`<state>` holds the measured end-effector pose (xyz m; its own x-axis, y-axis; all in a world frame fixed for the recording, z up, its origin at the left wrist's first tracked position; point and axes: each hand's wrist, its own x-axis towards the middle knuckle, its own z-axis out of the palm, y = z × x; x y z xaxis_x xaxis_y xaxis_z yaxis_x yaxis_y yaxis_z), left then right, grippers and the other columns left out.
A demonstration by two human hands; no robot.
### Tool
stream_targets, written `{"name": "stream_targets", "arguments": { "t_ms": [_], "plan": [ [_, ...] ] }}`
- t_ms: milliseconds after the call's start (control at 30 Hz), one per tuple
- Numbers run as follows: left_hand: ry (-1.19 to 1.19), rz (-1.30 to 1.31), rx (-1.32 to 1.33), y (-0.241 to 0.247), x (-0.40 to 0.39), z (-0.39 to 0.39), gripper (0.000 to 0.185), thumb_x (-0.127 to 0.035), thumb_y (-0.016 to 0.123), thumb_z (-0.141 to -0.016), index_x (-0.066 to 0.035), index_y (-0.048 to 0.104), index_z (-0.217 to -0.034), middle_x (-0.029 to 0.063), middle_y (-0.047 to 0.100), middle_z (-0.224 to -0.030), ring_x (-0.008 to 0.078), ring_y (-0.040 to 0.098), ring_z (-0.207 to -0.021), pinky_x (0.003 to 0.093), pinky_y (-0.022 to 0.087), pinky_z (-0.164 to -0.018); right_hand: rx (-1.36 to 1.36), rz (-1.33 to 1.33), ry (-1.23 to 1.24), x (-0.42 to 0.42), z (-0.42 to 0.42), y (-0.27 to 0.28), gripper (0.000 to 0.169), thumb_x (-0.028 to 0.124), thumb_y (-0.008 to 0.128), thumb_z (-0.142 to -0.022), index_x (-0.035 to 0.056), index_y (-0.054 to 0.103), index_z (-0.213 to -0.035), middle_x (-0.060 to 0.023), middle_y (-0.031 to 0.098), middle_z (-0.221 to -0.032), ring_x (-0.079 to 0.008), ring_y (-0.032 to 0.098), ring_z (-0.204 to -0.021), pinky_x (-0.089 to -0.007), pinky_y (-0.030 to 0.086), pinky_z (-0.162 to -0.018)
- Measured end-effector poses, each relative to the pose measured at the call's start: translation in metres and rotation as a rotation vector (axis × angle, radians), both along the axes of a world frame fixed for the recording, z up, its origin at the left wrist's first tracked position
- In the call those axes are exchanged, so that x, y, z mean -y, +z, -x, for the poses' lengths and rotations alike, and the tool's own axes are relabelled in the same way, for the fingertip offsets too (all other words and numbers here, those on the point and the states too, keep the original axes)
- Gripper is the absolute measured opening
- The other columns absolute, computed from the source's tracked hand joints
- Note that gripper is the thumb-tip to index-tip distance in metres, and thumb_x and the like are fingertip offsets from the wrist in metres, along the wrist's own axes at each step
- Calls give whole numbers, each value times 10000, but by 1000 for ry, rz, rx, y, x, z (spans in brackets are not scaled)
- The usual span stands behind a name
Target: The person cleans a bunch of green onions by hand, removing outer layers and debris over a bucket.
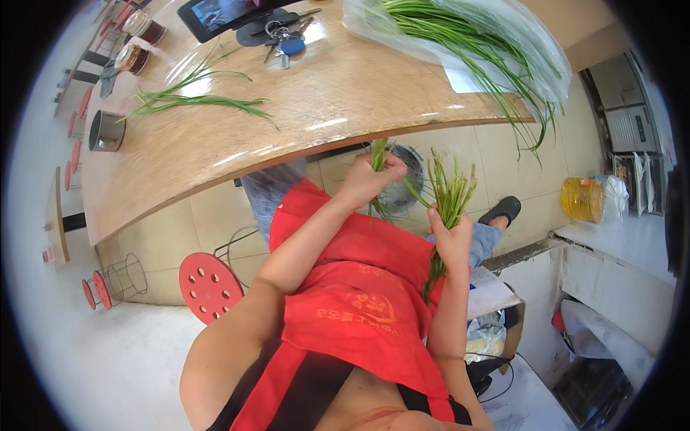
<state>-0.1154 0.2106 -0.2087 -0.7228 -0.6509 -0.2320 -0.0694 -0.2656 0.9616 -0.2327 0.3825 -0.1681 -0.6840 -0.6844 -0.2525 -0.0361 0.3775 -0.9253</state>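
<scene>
My left hand [372, 180] is closed around a small bunch of green chive-like stems [379, 153], just off the table's front edge. Thin wispy ends hang below that fist. My right hand [452, 237] grips a thicker bunch of the same stems [450, 186], its pale ends pointing up and its darker leaves hanging toward the red apron [350, 291]. One stem [415, 191] reaches from the right bunch to the fingers of my left hand. Beneath and behind the hands stands a round bin [412, 180], partly hidden, with thin green scraps about it.
On the wooden table [334, 97] lie loose green stems [199, 99], a metal cup [107, 131], keys [283, 40], a phone-like screen [215, 16] and two jars [132, 58]. A plastic bag of long greens [474, 48] overhangs the right edge. A red stool [210, 288] stands left.
</scene>
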Motion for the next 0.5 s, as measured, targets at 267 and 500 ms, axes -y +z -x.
{"name": "stream_targets", "arguments": {
  "t_ms": [267, 500],
  "plan": [
    [14, -185, 14, 16, -2, 2, 219, -130, 642, -852, 25, 668, -1004, 70, 685, -837, 110, 617, -786, 251, 474, -750, -17, 18, -10, -4, 1, -4, 131, 58, 634, -856, -41, 620, -940, -44, 627, -762, -77, 529, -531, -230, 442, -486],
    [36, -233, 0, 7, -2, 3, 212, -157, 631, -866, 13, 656, -989, 34, 669, -795, 39, 433, -544, 201, 336, -489, -35, 15, -6, -3, 2, -1, 116, 51, 628, -856, -43, 621, -924, -40, 620, -733, -77, 527, -528, -232, 438, -485]
  ]
}}
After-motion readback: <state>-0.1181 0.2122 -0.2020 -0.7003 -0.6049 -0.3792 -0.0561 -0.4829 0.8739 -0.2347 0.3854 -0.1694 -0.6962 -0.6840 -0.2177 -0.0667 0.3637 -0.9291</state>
